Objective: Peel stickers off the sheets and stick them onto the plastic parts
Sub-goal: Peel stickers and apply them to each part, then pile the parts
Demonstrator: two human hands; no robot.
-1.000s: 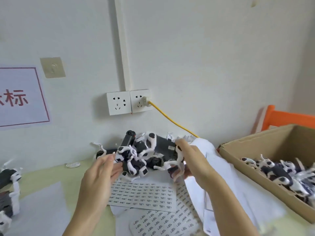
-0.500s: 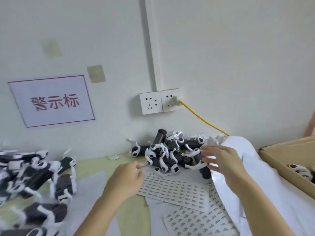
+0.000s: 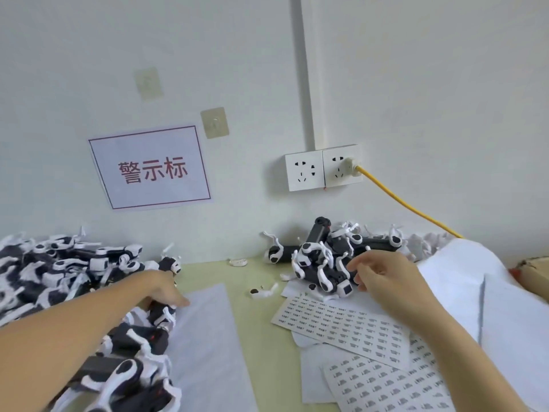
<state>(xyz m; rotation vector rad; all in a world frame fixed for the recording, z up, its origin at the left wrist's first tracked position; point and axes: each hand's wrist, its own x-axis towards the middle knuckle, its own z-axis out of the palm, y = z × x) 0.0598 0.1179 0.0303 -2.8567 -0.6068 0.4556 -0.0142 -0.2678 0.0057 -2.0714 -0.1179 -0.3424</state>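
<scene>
A heap of black-and-white plastic parts (image 3: 323, 257) lies against the wall at the centre. A bigger heap of the same parts (image 3: 68, 269) fills the left side. My left hand (image 3: 162, 288) reaches to the edge of the left heap and grips one plastic part (image 3: 162, 315) from above, its fingertips pointing right. My right hand (image 3: 383, 278) hovers at the right edge of the centre heap with loosely curled fingers and holds nothing. Sticker sheets (image 3: 341, 325) lie flat below it, and a further sticker sheet (image 3: 386, 385) lies nearer me.
A white paper sheet (image 3: 208, 337) lies between the heaps. Large white sheets (image 3: 463, 281) cover the right side, next to a cardboard box corner (image 3: 531, 267). A yellow cable (image 3: 407, 205) runs from the wall socket (image 3: 341, 168). Small loose bits (image 3: 263, 292) sit on the green table.
My view has swung left, bringing the left heap into sight. My left hand moved from the centre heap over to the left heap. My right hand stayed by the centre heap.
</scene>
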